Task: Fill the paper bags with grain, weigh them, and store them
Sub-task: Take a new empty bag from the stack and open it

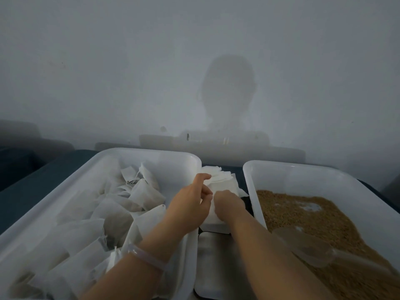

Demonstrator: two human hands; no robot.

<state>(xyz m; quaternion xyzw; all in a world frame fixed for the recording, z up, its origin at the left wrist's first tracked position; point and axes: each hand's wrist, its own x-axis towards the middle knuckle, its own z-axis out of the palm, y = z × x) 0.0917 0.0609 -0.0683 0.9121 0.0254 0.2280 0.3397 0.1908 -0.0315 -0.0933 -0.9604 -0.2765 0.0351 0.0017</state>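
Filled bags (138,191) crowded the left tray (151,151); left hand (190,204) and right hand (229,204) pinched another empty bag (213,217); much grain (313,224) lay unbagged.

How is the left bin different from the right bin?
The left bin holds filled white bags in a jumble; the right bin holds loose brown grain. The right bin has a clear scoop lying in it; the left bin has none. Both are white plastic with rounded corners, either side of the stack of empty bags that the left hand and right hand hold.
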